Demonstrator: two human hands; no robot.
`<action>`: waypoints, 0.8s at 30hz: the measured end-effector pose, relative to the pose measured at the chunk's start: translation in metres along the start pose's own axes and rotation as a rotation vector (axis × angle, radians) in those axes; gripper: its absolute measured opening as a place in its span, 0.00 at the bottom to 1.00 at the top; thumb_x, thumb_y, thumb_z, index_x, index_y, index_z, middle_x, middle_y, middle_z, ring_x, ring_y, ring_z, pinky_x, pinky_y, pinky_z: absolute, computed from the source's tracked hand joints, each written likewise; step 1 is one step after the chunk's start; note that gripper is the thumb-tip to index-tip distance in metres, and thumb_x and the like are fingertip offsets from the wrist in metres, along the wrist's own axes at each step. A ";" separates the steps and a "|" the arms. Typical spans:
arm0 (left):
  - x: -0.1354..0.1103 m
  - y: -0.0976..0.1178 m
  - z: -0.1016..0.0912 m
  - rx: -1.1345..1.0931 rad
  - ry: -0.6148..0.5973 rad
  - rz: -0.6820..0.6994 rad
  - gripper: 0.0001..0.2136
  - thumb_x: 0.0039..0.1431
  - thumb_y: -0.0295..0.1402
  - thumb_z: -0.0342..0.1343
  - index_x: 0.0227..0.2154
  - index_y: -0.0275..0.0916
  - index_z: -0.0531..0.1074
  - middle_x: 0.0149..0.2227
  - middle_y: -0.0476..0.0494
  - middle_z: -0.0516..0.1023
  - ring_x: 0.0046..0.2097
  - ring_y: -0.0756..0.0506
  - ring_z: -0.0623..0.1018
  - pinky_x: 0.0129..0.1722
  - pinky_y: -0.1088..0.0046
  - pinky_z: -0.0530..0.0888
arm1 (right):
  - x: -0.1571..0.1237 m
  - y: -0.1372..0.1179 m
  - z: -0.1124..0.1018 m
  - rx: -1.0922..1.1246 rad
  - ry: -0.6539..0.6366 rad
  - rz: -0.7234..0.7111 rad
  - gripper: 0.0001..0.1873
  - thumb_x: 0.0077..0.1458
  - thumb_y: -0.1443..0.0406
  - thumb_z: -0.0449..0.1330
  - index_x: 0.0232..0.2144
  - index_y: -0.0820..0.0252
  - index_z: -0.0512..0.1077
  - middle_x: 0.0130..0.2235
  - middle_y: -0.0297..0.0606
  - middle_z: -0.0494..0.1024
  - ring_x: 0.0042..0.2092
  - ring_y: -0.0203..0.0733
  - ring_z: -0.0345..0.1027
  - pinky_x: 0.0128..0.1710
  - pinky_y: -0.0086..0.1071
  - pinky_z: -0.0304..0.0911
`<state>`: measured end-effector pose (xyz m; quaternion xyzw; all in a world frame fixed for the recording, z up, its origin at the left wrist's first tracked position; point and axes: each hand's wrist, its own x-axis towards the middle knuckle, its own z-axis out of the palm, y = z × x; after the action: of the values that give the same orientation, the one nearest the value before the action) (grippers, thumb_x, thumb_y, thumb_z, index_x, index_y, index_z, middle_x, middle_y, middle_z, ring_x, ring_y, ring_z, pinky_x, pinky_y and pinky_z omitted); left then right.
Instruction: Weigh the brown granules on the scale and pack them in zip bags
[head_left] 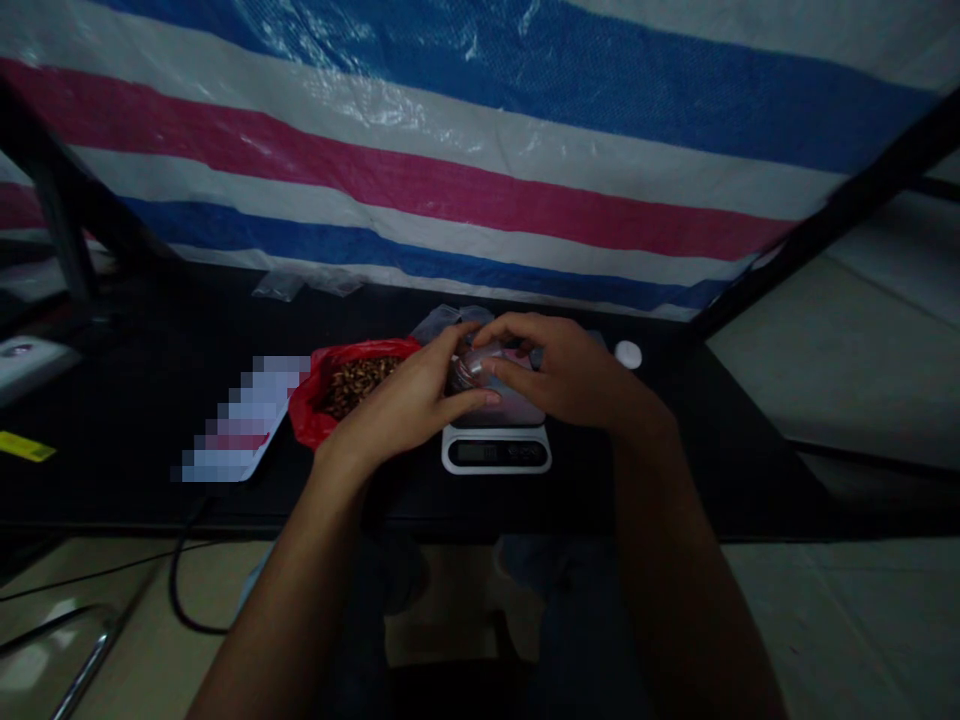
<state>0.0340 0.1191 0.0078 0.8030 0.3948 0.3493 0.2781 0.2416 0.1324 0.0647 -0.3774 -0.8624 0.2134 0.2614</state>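
Note:
A crumpled clear plastic bag (471,370) lies between my hands, over the white digital scale (496,470). From the left, my left hand (411,395) curls around it with thumb and fingers. My right hand (559,370) bends over it from the other side, thumb and fingertips against the plastic. What the bag contains, if anything, is too dark to make out. The scale's pale weighing surface (517,405) is partly covered by my hands, and its display is unreadable. Beside my left hand sits an open red bag (306,405) of small brown pieces (356,382).
A phone-like slab (247,425), partly blurred out, lies left of the red bag. Flat clear bags (281,285) rest at the back. A round white cap (628,354) stands right of my right hand. The striped sheet (465,130) hangs behind the black table (150,320).

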 end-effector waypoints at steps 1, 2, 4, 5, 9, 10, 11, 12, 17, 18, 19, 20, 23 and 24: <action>0.000 -0.001 0.000 -0.007 0.001 0.005 0.32 0.65 0.42 0.64 0.67 0.38 0.61 0.67 0.31 0.71 0.66 0.35 0.74 0.65 0.53 0.71 | 0.001 -0.001 0.001 -0.008 -0.002 0.006 0.09 0.63 0.66 0.63 0.45 0.53 0.81 0.47 0.35 0.85 0.49 0.47 0.78 0.52 0.38 0.69; -0.001 -0.002 0.000 -0.012 0.003 0.004 0.33 0.65 0.43 0.65 0.68 0.38 0.60 0.68 0.30 0.70 0.67 0.35 0.73 0.66 0.52 0.70 | 0.002 -0.002 0.002 -0.009 -0.005 0.010 0.09 0.63 0.66 0.63 0.44 0.53 0.81 0.47 0.35 0.85 0.49 0.47 0.78 0.52 0.38 0.69; -0.001 -0.004 0.001 -0.020 0.007 -0.008 0.37 0.62 0.44 0.66 0.69 0.39 0.59 0.69 0.29 0.69 0.68 0.34 0.72 0.67 0.50 0.70 | 0.004 -0.004 0.004 -0.006 -0.017 0.016 0.09 0.64 0.64 0.63 0.44 0.52 0.82 0.48 0.35 0.85 0.50 0.48 0.78 0.52 0.39 0.69; -0.001 -0.005 0.000 -0.022 0.011 -0.016 0.40 0.60 0.45 0.68 0.69 0.39 0.58 0.69 0.29 0.69 0.68 0.33 0.71 0.67 0.49 0.69 | 0.005 -0.005 0.006 -0.003 -0.026 0.020 0.09 0.65 0.64 0.62 0.44 0.51 0.82 0.48 0.35 0.85 0.50 0.48 0.78 0.53 0.39 0.69; -0.002 -0.009 -0.002 -0.005 -0.019 -0.068 0.43 0.53 0.47 0.72 0.68 0.39 0.60 0.66 0.30 0.73 0.65 0.32 0.75 0.63 0.50 0.73 | 0.007 -0.008 0.007 0.058 -0.031 0.016 0.09 0.64 0.64 0.63 0.44 0.50 0.82 0.46 0.31 0.86 0.48 0.45 0.79 0.53 0.37 0.70; -0.003 -0.010 -0.003 0.006 -0.035 -0.085 0.41 0.55 0.47 0.71 0.67 0.39 0.61 0.64 0.30 0.75 0.63 0.32 0.77 0.61 0.51 0.75 | 0.006 -0.007 0.007 0.082 -0.023 0.017 0.09 0.63 0.65 0.64 0.44 0.50 0.82 0.46 0.31 0.86 0.48 0.45 0.79 0.52 0.37 0.70; -0.003 -0.011 -0.004 0.018 -0.054 -0.099 0.38 0.57 0.46 0.69 0.66 0.39 0.63 0.62 0.31 0.77 0.60 0.33 0.79 0.59 0.52 0.77 | 0.006 -0.006 0.007 0.105 -0.014 0.024 0.09 0.63 0.65 0.64 0.44 0.51 0.82 0.46 0.32 0.86 0.47 0.45 0.79 0.51 0.37 0.71; -0.004 -0.012 -0.005 0.032 -0.067 -0.109 0.34 0.60 0.46 0.67 0.65 0.39 0.63 0.61 0.32 0.78 0.58 0.33 0.81 0.57 0.53 0.78 | 0.005 -0.005 0.007 0.129 -0.008 0.037 0.09 0.62 0.65 0.65 0.44 0.51 0.82 0.46 0.32 0.86 0.47 0.45 0.79 0.50 0.38 0.72; -0.005 -0.012 -0.007 0.073 -0.063 -0.121 0.30 0.64 0.45 0.62 0.65 0.38 0.64 0.57 0.34 0.80 0.53 0.34 0.83 0.51 0.58 0.79 | -0.001 0.006 0.004 0.249 -0.045 0.061 0.19 0.55 0.67 0.69 0.51 0.52 0.80 0.52 0.36 0.84 0.52 0.46 0.80 0.54 0.40 0.75; -0.004 -0.011 -0.007 0.075 -0.050 -0.117 0.31 0.64 0.45 0.62 0.66 0.37 0.63 0.57 0.34 0.80 0.53 0.35 0.83 0.51 0.58 0.79 | -0.002 0.008 0.003 0.259 -0.045 0.059 0.21 0.55 0.67 0.69 0.52 0.52 0.79 0.53 0.37 0.84 0.52 0.45 0.79 0.55 0.39 0.75; -0.004 -0.010 -0.006 0.078 -0.032 -0.111 0.33 0.64 0.45 0.62 0.67 0.37 0.62 0.57 0.34 0.79 0.54 0.35 0.82 0.52 0.58 0.79 | -0.002 0.010 0.002 0.264 -0.033 0.062 0.22 0.55 0.68 0.68 0.53 0.52 0.79 0.53 0.38 0.84 0.52 0.45 0.79 0.54 0.39 0.75; -0.004 -0.009 -0.006 0.084 -0.009 -0.101 0.34 0.64 0.46 0.63 0.67 0.37 0.61 0.59 0.33 0.78 0.55 0.34 0.82 0.54 0.57 0.78 | -0.003 0.013 0.000 0.263 -0.016 0.070 0.23 0.55 0.68 0.68 0.54 0.53 0.79 0.53 0.39 0.83 0.51 0.45 0.79 0.53 0.39 0.76; -0.002 -0.006 -0.004 0.103 0.075 -0.052 0.35 0.64 0.47 0.63 0.68 0.39 0.60 0.61 0.33 0.76 0.56 0.35 0.80 0.56 0.56 0.77 | -0.004 0.022 -0.002 0.219 0.023 0.111 0.23 0.53 0.69 0.67 0.53 0.55 0.79 0.51 0.41 0.83 0.50 0.45 0.79 0.51 0.40 0.76; -0.002 -0.005 -0.003 0.105 0.096 -0.038 0.35 0.64 0.47 0.63 0.67 0.39 0.60 0.60 0.34 0.76 0.55 0.35 0.80 0.55 0.56 0.77 | -0.004 0.026 -0.001 0.195 0.011 0.126 0.23 0.53 0.70 0.67 0.52 0.55 0.79 0.50 0.41 0.83 0.49 0.46 0.79 0.51 0.40 0.76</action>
<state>0.0284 0.1205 0.0056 0.7912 0.4404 0.3610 0.2229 0.2585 0.1460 0.0502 -0.4050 -0.8107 0.3101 0.2875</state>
